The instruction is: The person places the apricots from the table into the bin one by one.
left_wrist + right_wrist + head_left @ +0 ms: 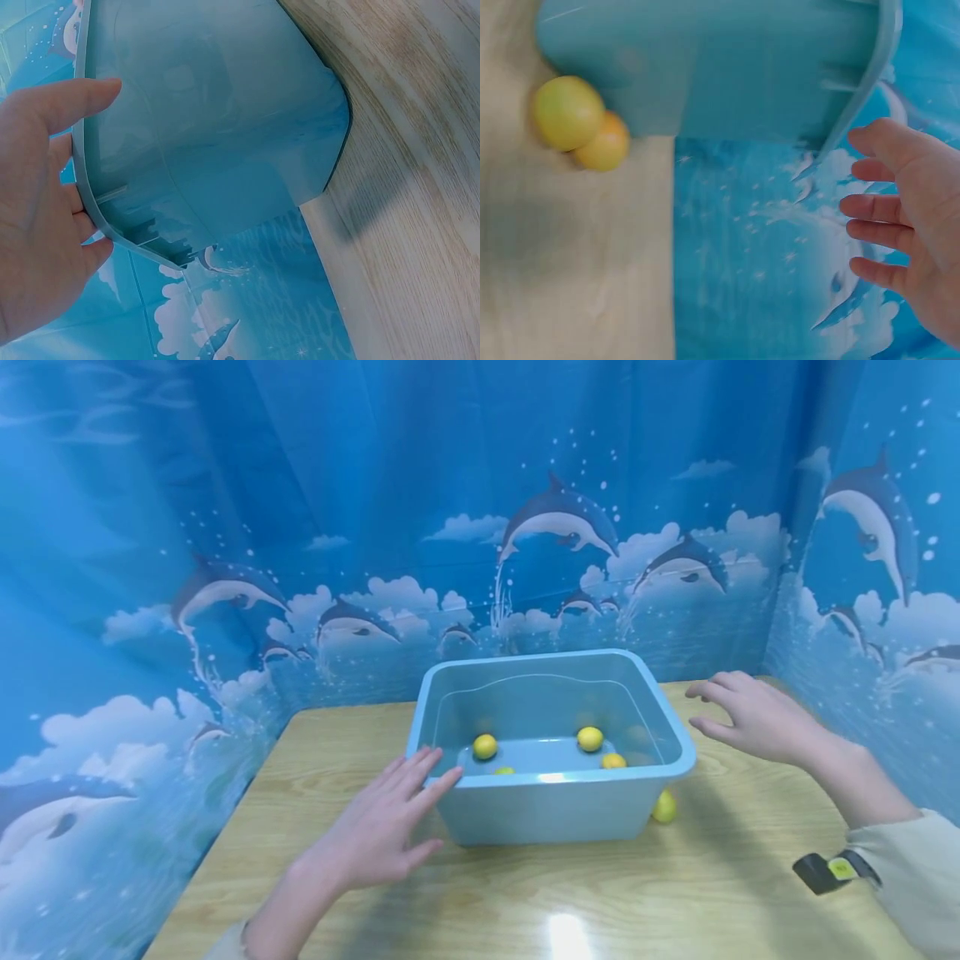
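Note:
A light blue plastic bin (pixel 536 810) stands upright, with several round yellow fruits, lemon-like, on its floor, among them one at the left (pixel 484 747) and one at the back right (pixel 589 739). At the bin's front left corner is my left hand (pixel 382 822), its fingers extended over the rim (pixel 81 150) and its thumb held apart. My right hand (pixel 765 718) hovers to the right of the bin, fingers loosely bent and nothing in them. Outside the bin's right side lie a yellow-green fruit (pixel 568 113) and an orange-yellow one (pixel 604 142) partly behind it.
The bin rests on a light wood-grain table (pixel 525 893). A blue curtain (pixel 375 527) printed with dolphins and clouds hangs behind the table and along its sides. A dark wrist device (pixel 821 872) sits by the right sleeve (pixel 911 868).

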A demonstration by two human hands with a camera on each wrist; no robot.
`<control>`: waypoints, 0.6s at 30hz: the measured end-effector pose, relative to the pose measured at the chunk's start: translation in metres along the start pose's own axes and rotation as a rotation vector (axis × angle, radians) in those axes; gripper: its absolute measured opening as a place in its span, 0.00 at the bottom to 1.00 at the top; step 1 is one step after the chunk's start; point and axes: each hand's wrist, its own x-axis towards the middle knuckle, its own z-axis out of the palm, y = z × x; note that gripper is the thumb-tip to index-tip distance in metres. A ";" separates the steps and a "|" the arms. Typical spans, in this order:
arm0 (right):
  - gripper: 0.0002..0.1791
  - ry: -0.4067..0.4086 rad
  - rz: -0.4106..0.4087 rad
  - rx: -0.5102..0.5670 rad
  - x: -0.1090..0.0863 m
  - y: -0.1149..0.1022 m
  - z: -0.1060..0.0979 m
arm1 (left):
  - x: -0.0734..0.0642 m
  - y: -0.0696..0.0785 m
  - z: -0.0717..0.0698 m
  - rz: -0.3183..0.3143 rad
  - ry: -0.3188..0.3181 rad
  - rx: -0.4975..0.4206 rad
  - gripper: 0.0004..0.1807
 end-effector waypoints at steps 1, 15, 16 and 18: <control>0.19 0.021 -0.017 -0.005 -0.003 0.002 0.005 | 0.000 0.000 0.000 0.000 0.002 -0.001 0.46; 0.28 0.051 -0.105 -0.085 -0.034 0.007 0.060 | 0.000 0.000 0.001 0.005 0.014 -0.006 0.47; 0.28 0.030 -0.097 -0.087 -0.036 0.005 0.064 | 0.000 0.000 0.001 0.005 0.015 -0.007 0.48; 0.30 0.007 -0.089 -0.077 -0.039 -0.001 0.070 | 0.000 0.000 0.001 0.002 0.015 -0.012 0.48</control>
